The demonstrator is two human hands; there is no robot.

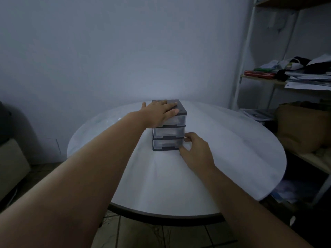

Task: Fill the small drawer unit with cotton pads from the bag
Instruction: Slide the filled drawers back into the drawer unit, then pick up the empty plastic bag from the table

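A small drawer unit (168, 133) with a dark grey frame and three clear drawers stands near the middle of a round white table (223, 158). All three drawers look pushed in. My left hand (161, 111) lies flat on the unit's dark top with straight fingers. My right hand (195, 149) is at the lower right corner of the unit, its thumb and fingers curled against the bottom drawer's right end. No bag and no cotton pads are in view.
A white metal shelf rack (286, 83) at the right holds papers, clothes and a brown bag (302, 126). A beige box-like object (12, 163) stands on the floor at the left. A plain wall is behind the table.
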